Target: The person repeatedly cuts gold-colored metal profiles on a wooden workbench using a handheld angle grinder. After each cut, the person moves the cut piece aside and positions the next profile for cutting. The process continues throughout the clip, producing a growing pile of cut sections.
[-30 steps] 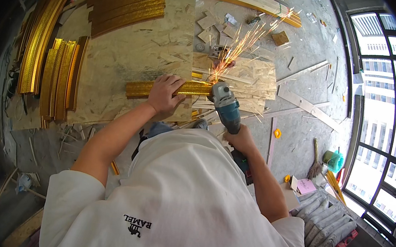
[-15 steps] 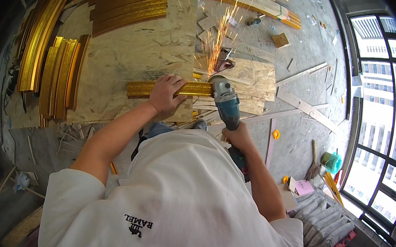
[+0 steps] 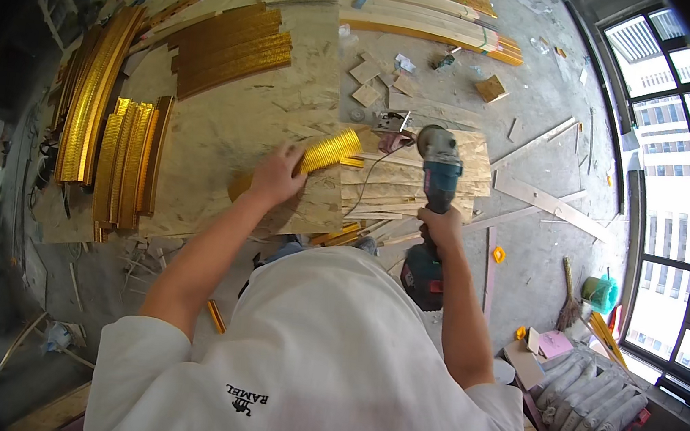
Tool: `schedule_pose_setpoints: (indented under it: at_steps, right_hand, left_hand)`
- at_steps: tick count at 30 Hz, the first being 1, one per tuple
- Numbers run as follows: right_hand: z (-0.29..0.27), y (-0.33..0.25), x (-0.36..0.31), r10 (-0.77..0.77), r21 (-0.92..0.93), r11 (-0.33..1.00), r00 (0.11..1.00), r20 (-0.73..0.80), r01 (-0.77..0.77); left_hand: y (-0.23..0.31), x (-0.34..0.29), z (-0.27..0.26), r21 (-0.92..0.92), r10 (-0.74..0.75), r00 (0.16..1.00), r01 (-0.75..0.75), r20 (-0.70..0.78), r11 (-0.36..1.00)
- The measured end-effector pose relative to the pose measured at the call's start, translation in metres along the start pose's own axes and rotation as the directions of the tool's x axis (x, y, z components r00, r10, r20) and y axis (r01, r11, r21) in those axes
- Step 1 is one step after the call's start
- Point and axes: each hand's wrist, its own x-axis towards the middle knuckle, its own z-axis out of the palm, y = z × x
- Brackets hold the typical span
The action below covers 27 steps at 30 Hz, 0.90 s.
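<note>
My left hand [image 3: 277, 178] grips a short gold-coloured trim strip [image 3: 331, 151] at the right edge of the chipboard worktop [image 3: 235, 131]. The strip lies slanted, its ribbed right end raised toward the far right; part of it is hidden by my fingers. Off to the right, my right hand [image 3: 443, 229] is wrapped round the body of a teal and black cordless angle grinder [image 3: 440, 179]. Its disc [image 3: 430, 138] points away from me, apart from the strip, and no sparks show.
Gold strips [image 3: 128, 165] stand in stacks at the worktop's left, and more gold strips [image 3: 231, 58] lie flat at its far side. Right of it, wood offcuts [image 3: 404, 180] and a board [image 3: 550, 205] litter the floor. Long bundled strips [image 3: 417, 32] lie beyond.
The sparks have stopped. My right hand has drawn the grinder to the right, away from the gold strip. My left hand has turned the strip, so its right end now slants away from me.
</note>
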Motion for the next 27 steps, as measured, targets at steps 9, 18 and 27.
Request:
schedule_pose_setpoints:
  at_steps: [9,18,27]
  right_hand:
    - [-0.023,0.052,-0.012,0.018,0.080,0.997,1.000,-0.010,-0.017]
    - [-0.013,0.045,-0.028,0.045,-0.076,0.996,0.995,0.094,-0.038]
    - [-0.008,0.033,-0.029,0.073,-0.138,0.989,0.977,0.201,-0.046]
  left_hand:
    - [-0.014,0.022,-0.029,0.256,-0.177,0.979,0.146,0.100,0.956]
    - [0.018,0.012,-0.004,0.199,0.123,0.986,-0.143,0.110,0.970]
    - [0.020,0.007,0.045,0.045,0.296,0.931,-0.293,-0.214,0.955]
